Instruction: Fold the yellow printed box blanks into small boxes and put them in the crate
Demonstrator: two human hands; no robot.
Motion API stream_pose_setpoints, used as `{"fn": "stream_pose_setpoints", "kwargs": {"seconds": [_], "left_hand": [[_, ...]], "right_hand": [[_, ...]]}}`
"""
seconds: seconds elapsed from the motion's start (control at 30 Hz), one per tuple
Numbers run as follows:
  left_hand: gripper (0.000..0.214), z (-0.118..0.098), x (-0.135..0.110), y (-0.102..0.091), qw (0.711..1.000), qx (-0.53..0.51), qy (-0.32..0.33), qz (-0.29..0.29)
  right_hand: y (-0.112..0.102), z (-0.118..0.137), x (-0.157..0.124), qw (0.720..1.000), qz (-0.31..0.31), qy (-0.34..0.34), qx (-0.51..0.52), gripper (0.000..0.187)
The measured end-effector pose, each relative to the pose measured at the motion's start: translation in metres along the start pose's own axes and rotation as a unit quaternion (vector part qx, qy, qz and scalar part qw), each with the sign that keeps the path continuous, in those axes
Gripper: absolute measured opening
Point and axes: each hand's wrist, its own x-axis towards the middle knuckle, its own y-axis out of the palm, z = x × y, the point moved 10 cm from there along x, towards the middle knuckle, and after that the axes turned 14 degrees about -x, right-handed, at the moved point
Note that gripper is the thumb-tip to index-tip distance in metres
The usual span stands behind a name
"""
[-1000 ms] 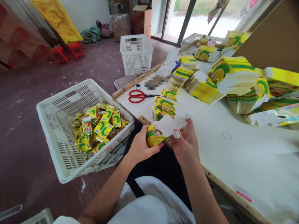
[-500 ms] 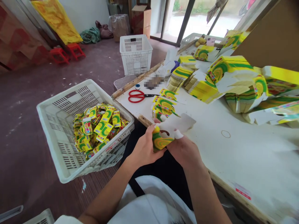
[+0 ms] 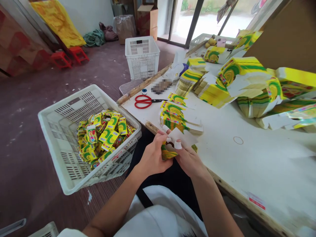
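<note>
Over my lap at the table's edge, both hands are closed on one small yellow-and-green printed card box [image 3: 167, 153], whose white inner flaps stand up. My left hand [image 3: 154, 153] wraps its left side. My right hand [image 3: 189, 158] pinches the flap on the right, with white tape or a cover on the thumb tip. Some brown item shows inside the box, too small to name. Just beyond my fingers lie flat stacks of box blanks [image 3: 174, 113] in the same print. To the left, a white plastic crate [image 3: 61, 131] holds many filled yellow packs [image 3: 106, 135].
Red-handled scissors [image 3: 143, 101] and a blue spool [image 3: 144, 91] lie near the table's left corner. Piles of yellow cartons [image 3: 242, 75] fill the far side. A rubber band [image 3: 238, 140] lies on the white table [image 3: 247, 171]. Another white crate [image 3: 143, 59] stands beyond on the floor.
My right hand has shifted left and closer to my left hand, folding the box's white flap inward. More of the stacked blanks behind is now uncovered.
</note>
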Motion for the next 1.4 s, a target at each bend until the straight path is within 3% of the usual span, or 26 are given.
{"fn": "stream_pose_setpoints", "kwargs": {"seconds": [0.1, 0.23, 0.33, 0.43, 0.57, 0.77, 0.9, 1.0, 1.1, 1.17, 1.2, 1.27, 1.33, 1.4], "left_hand": [[0.069, 0.014, 0.000, 0.005, 0.998, -0.012, -0.055, 0.015], [0.059, 0.022, -0.001, 0.009, 0.998, 0.050, -0.040, 0.000], [0.063, 0.023, -0.004, -0.004, 0.995, 0.079, -0.036, -0.058], [0.060, 0.024, -0.006, -0.017, 0.991, 0.103, -0.057, -0.065], [0.050, 0.020, -0.005, -0.027, 0.993, 0.098, -0.057, -0.035], [0.051, 0.019, -0.002, -0.027, 0.989, 0.129, -0.066, 0.012], [0.053, 0.022, 0.001, -0.026, 0.988, 0.114, -0.096, 0.039], [0.055, 0.022, 0.004, -0.030, 0.988, 0.098, -0.115, 0.017], [0.055, 0.028, 0.002, -0.041, 0.987, -0.028, -0.141, -0.073], [0.051, 0.040, -0.006, -0.060, 0.947, -0.191, -0.154, -0.205], [0.047, 0.048, -0.013, -0.071, 0.903, -0.279, -0.157, -0.285], [0.046, 0.068, -0.033, -0.084, 0.779, -0.424, -0.162, -0.433], [0.050, 0.083, -0.046, -0.082, 0.671, -0.507, -0.183, -0.510], [0.049, 0.091, -0.049, -0.068, 0.623, -0.544, -0.232, -0.512]], "right_hand": [[0.001, 0.016, -0.005, 0.981, -0.008, -0.065, -0.182, 0.053], [0.008, 0.026, -0.008, 0.933, -0.012, -0.143, -0.330, 0.061], [-0.004, 0.023, -0.006, 0.927, -0.064, -0.168, -0.330, 0.061], [-0.015, 0.022, -0.007, 0.923, -0.098, -0.178, -0.327, 0.058], [0.001, 0.022, -0.010, 0.907, -0.016, -0.182, -0.378, 0.067], [-0.005, 0.019, -0.009, 0.897, 0.002, -0.170, -0.409, 0.033], [-0.005, 0.019, -0.009, 0.906, 0.048, -0.183, -0.379, 0.024], [-0.005, 0.019, -0.007, 0.923, -0.010, -0.163, -0.348, 0.022], [-0.002, 0.019, -0.005, 0.945, -0.067, -0.166, -0.274, 0.041], [-0.011, 0.021, 0.000, 0.954, -0.100, -0.177, -0.221, 0.059], [-0.023, 0.022, 0.004, 0.951, -0.131, -0.178, -0.216, 0.063], [-0.056, 0.026, 0.014, 0.923, -0.222, -0.160, -0.271, 0.058], [-0.085, 0.027, 0.028, 0.872, -0.287, -0.112, -0.381, 0.049], [-0.099, 0.021, 0.048, 0.823, -0.287, -0.052, -0.487, 0.051]]}}
